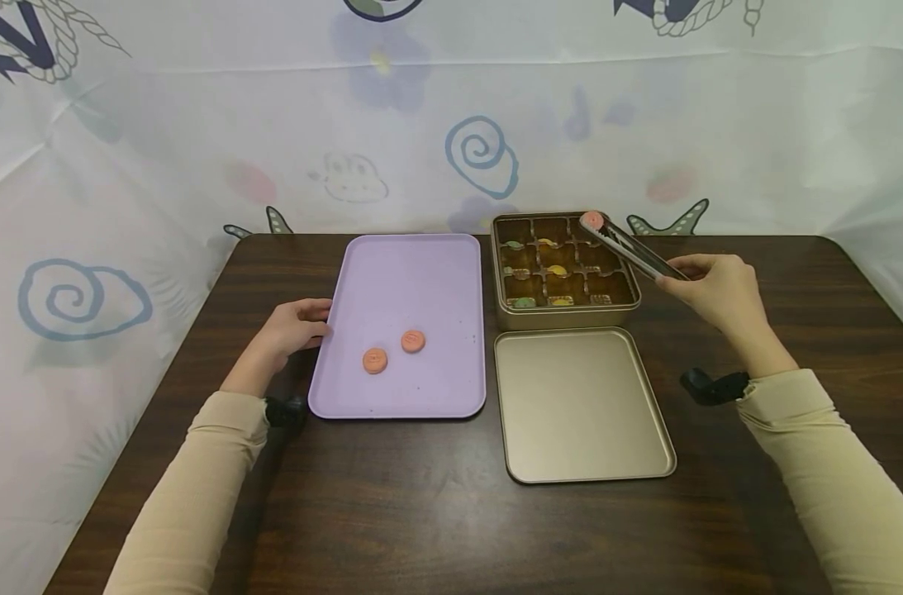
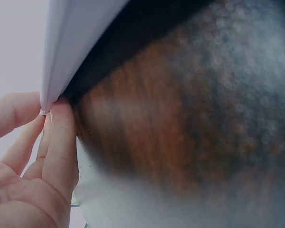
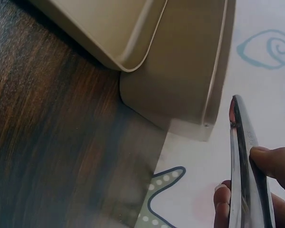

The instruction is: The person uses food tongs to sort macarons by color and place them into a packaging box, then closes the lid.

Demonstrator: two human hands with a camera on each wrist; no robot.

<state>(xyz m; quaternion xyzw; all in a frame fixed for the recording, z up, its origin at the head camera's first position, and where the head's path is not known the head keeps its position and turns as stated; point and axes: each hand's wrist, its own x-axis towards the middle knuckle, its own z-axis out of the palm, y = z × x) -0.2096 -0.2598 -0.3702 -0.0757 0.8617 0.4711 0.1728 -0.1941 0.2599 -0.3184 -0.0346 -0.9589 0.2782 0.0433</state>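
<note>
My right hand grips metal tongs; the right wrist view shows the thumb along one side. Between the tong tips is a round pinkish cookie, above the far right part of a gold tin. The tin's divided brown insert has green and yellow bits low in several compartments. With thumb and fingers, my left hand pinches the left edge of a lilac tray; the left wrist view shows this pinch close up. Two orange-pink cookies, one nearer and one farther, lie on the tray.
A gold lid lies flat on the dark wooden table, just in front of the tin. Behind the table's far edge hangs a white patterned cloth. Black wrist straps with cameras sit at both cuffs.
</note>
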